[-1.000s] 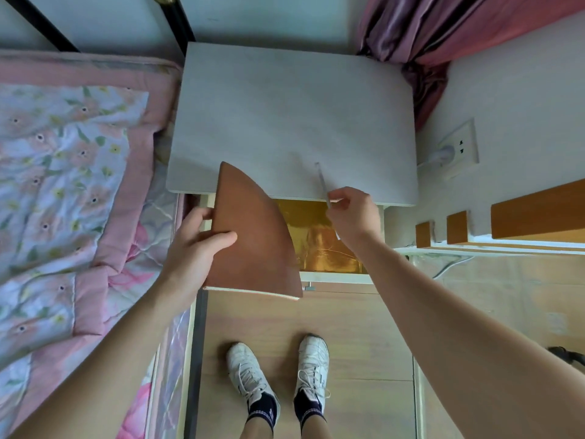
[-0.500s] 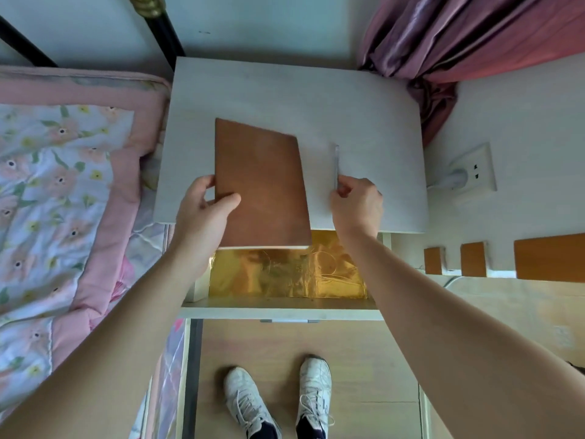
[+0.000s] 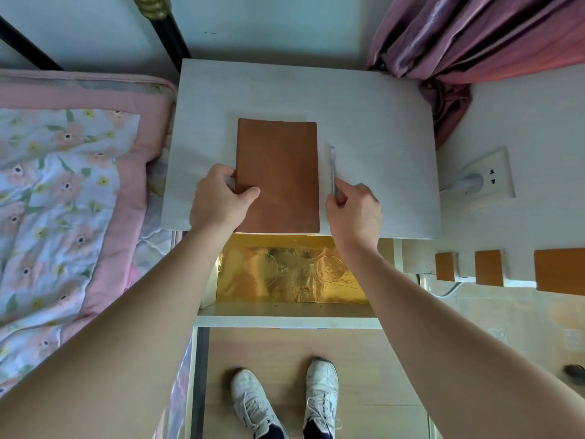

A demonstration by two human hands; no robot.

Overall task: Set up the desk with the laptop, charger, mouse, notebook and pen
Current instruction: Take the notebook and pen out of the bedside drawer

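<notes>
Notebook (image 3: 278,175) and pen (image 3: 332,167) lie on desk (image 3: 380,122)

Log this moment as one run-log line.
left hand: on notebook, flat on desk | right hand: holding pen beside it | laptop, charger, mouse: not visible

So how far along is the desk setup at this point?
Early. The brown notebook lies flat on the desk, the left hand gripping its edge. The right hand holds the pen beside it, so both are just being placed. No laptop, charger or mouse is on the desk; those remain.
</notes>
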